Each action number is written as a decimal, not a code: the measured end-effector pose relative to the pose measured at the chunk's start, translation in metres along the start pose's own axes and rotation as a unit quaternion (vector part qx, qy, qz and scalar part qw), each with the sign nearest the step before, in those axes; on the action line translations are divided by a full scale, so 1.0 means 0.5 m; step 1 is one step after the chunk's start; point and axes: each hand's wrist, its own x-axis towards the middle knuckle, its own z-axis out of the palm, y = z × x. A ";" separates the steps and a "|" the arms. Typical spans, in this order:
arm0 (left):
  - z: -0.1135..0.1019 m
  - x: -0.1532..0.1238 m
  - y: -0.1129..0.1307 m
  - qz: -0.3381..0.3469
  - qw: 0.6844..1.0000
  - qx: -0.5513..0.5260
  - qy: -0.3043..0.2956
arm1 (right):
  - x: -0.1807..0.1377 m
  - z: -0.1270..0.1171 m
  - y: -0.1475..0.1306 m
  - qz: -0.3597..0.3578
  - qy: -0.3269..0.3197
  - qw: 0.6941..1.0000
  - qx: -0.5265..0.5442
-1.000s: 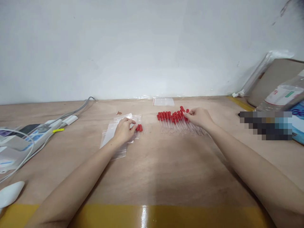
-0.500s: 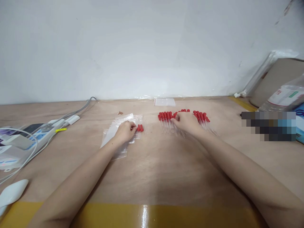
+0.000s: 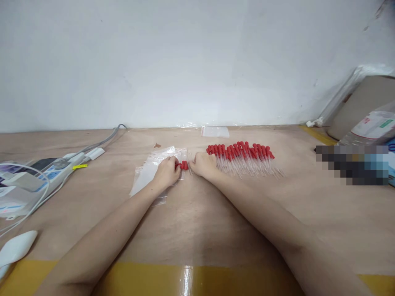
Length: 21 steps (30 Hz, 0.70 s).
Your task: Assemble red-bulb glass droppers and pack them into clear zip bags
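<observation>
My left hand (image 3: 168, 171) rests over a stack of clear zip bags (image 3: 148, 168), thumb and fingers pinched on a small red rubber bulb (image 3: 178, 166). More red bulbs (image 3: 184, 165) lie right beside those fingertips. Just to their right, my right hand (image 3: 203, 164) has its fingers curled and closed at a few thin clear tubes (image 3: 190, 171); what it pinches is too small to make out. Farther right, a row of droppers (image 3: 240, 154) with red bulbs and clear stems lies side by side, bulbs toward the wall.
At the left stands a white power strip (image 3: 46, 181) with plugs and cables. A white spoon-shaped object (image 3: 18, 248) lies near the front left. Beside the wall is a flat clear bag (image 3: 215, 132). A plastic bottle (image 3: 367, 127) sits at the far right.
My right hand has moved left from the dropper row to beside my left hand, uncovering the row's middle. My left hand has shifted slightly right and now grips a red bulb.
</observation>
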 end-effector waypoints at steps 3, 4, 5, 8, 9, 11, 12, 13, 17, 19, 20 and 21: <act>0.012 0.000 0.004 0.017 0.999 -0.021 0.017 | 0.004 -0.003 -0.007 0.023 -0.022 0.999 -0.002; 0.014 0.001 0.005 0.020 0.999 -0.031 0.023 | 0.005 -0.005 -0.005 0.029 -0.030 0.999 -0.003; 0.014 0.003 0.005 0.021 0.999 -0.040 0.028 | 0.005 -0.008 -0.002 0.034 -0.036 0.999 -0.004; 0.010 0.006 0.005 0.014 0.996 -0.069 0.048 | -0.002 -0.022 0.015 0.036 -0.041 0.998 -0.006; 0.006 0.006 0.005 0.012 0.995 -0.079 0.059 | -0.007 -0.029 0.023 0.031 -0.032 0.999 -0.005; 0.000 0.004 0.011 0.012 0.991 -0.108 0.080 | -0.021 -0.043 0.044 0.006 0.004 1.000 0.010; -0.003 0.002 0.015 0.017 0.988 -0.128 0.085 | -0.030 -0.050 0.057 -0.016 0.026 0.999 0.026; -0.005 -0.001 0.022 0.027 0.984 -0.152 0.084 | -0.041 -0.056 0.073 -0.042 0.050 0.997 0.047; -0.006 -0.021 0.058 0.094 0.971 -0.208 0.075 | -0.094 -0.067 0.142 -0.169 0.097 0.973 0.123; -0.002 -0.034 0.078 0.120 0.967 -0.214 0.069 | -0.122 -0.062 0.171 -0.208 0.107 0.964 0.124; 0.001 -0.041 0.087 0.128 0.965 -0.219 0.059 | -0.135 -0.058 0.183 -0.216 0.112 0.962 0.122; 0.004 -0.047 0.094 0.133 0.964 -0.227 0.046 | -0.145 -0.054 0.192 -0.219 0.118 0.961 0.120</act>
